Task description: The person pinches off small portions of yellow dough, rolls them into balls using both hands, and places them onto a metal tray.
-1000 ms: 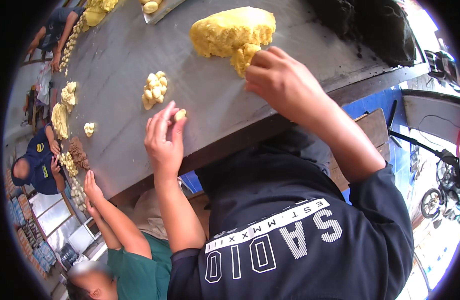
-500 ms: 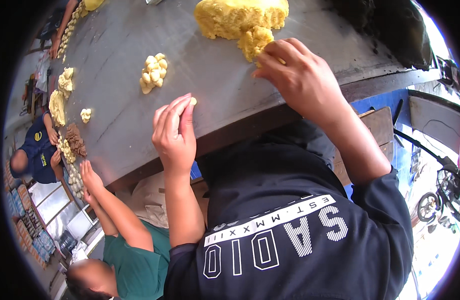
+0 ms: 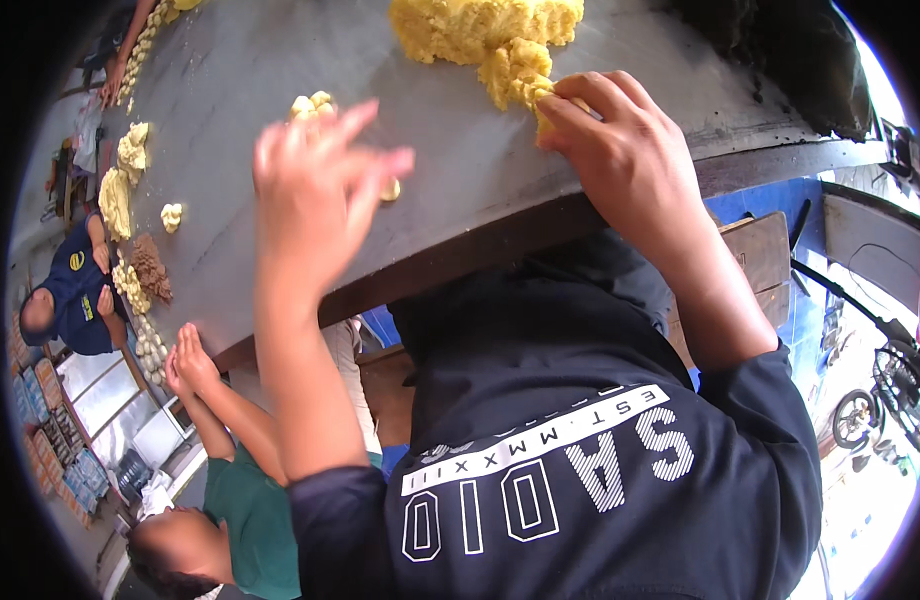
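A big mass of yellow dough [image 3: 470, 30] lies at the far side of the grey table [image 3: 240, 60]. My right hand [image 3: 620, 160] pinches a lump at the near edge of that mass, fingers closed on it. My left hand [image 3: 320, 200] is blurred and hovers over the table with fingers spread. A small dough piece [image 3: 390, 190] shows just beside its palm. A little heap of small dough pieces [image 3: 310, 103] lies just beyond its fingertips.
Another person in a green shirt [image 3: 250, 520] at the left rests both hands [image 3: 190, 360] on the table edge. A person in dark blue [image 3: 75, 290] works farther left beside yellow dough lumps [image 3: 120, 190] and a brown lump [image 3: 152, 265]. A wooden board [image 3: 755, 250] stands at my right.
My left hand has lifted off the small piece it pressed on the table and swung forward with fingers spread. My right hand stays at the big dough mass, pinching.
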Available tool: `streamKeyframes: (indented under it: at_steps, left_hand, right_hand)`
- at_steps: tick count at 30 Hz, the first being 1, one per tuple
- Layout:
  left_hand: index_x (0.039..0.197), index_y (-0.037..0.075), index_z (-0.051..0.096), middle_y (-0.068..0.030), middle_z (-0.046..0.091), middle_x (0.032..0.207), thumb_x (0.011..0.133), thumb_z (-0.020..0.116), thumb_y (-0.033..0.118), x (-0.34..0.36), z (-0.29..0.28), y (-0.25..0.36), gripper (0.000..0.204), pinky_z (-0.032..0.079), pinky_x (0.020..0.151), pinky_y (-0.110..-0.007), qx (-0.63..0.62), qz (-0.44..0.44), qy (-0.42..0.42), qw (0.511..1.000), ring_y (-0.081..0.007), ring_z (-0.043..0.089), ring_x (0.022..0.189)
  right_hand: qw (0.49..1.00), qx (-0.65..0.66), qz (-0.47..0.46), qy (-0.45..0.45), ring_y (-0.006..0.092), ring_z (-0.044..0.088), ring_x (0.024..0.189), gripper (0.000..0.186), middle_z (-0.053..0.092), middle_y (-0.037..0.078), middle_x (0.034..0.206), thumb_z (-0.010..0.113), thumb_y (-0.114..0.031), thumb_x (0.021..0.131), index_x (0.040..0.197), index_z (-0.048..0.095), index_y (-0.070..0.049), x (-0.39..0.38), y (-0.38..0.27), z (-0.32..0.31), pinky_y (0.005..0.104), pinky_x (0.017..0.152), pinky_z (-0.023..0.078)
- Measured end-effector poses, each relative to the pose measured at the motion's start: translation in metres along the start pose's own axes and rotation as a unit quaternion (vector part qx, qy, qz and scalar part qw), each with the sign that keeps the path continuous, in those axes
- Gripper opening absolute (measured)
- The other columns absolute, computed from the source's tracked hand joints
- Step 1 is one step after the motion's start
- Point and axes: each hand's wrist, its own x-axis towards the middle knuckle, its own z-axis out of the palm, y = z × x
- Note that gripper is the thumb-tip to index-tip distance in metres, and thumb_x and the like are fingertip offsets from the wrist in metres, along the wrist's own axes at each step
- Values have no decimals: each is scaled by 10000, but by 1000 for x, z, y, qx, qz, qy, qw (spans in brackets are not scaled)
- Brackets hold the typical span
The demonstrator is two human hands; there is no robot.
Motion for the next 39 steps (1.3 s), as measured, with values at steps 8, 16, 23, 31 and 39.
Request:
streamKeyframes:
  at_steps: [8,16,23,31,39]
  left_hand:
    - [854,164,721,19,704,828,1075,783,310,49,82,19,273,427,908,-438,-1,74,284,956,-231,643,819]
    - [847,145,717,-20,695,798,1109,716,291,39,78,40,300,430,925,-422,-39,72,249,965,-253,654,797]
    - [1214,45,856,-55,712,790,1139,731,239,-7,40,16,242,501,774,-363,-147,-167,208,952,-184,632,690]
    - [1183,24,815,-113,772,1221,1107,764,139,-63,52,54,148,582,953,-449,-102,-235,163,953,-256,757,964]
    - [1636,-77,470,-300,693,1537,1227,586,199,-22,34,91,506,609,1150,-431,-576,-394,176,695,-295,735,1354]
  right_hand:
    - [998,57,24,18,331,741,1090,274,753,90,1193,855,-99,923,1181,767,-63,7,5,1,428,942,628]
    - [997,12,-63,-42,312,725,1117,188,749,84,1201,801,-116,968,1153,772,-99,14,5,7,447,912,630]
    - [995,76,1,-62,306,722,1150,215,744,80,1188,848,-150,945,1141,768,-106,21,13,-8,427,928,628]
    - [983,183,-5,-12,356,726,1150,345,752,128,1234,862,-74,901,1243,815,-77,-5,-15,-5,460,1018,612]
    - [964,264,-25,-3,350,739,1109,217,753,140,1214,698,-80,957,1160,761,-34,6,-42,8,461,936,638]
